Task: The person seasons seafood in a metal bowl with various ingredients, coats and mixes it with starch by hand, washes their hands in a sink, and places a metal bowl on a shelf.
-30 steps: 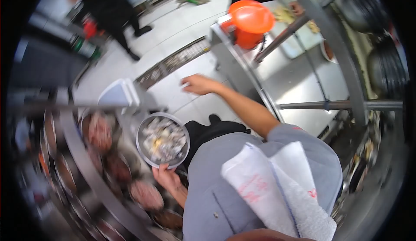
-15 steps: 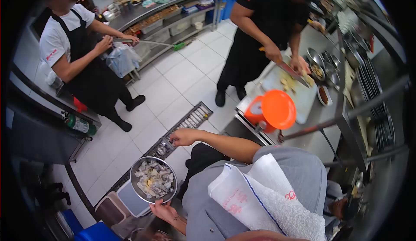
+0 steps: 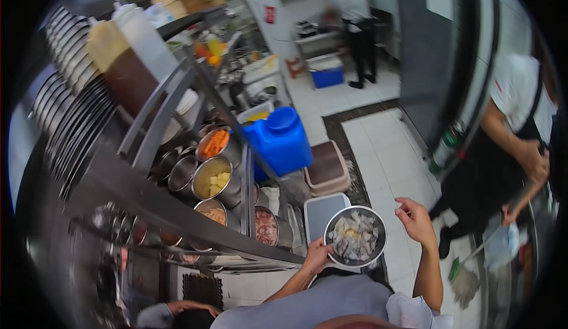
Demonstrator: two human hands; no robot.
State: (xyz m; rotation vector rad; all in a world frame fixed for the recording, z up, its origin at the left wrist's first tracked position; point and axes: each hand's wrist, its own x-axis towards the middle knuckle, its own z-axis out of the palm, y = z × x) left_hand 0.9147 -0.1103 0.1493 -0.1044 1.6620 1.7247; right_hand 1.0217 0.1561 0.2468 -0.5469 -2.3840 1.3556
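Note:
My left hand (image 3: pixel 318 256) grips the rim of a round metal bowl (image 3: pixel 383 243) on its left side, fingers closed around the edge. Inside lie grey, glossy pieces that look like raw peeled shrimp (image 3: pixel 355 238), with a small yellow lump among them. To the right of the bowl, my right hand (image 3: pixel 416 221) is raised over the tiled floor, fingers loosely bent and apart, holding nothing. Under the bowl's far edge stands a grey-lidded container (image 3: pixel 319 206).
At left, a metal shelf frame (image 3: pixel 177 216) holds steel pots, including one with yellow chunks (image 3: pixel 213 178). Beyond are a blue jug (image 3: pixel 284 142) and a brown-lidded bin (image 3: pixel 327 166). A person (image 3: pixel 491 163) with a mop (image 3: pixel 464 281) stands right; another person (image 3: pixel 355 27) is at the back.
The view has swung left, from the cutting counter to the shelves and pots. My left hand still holds the bowl. My right hand remains empty and raised beside it.

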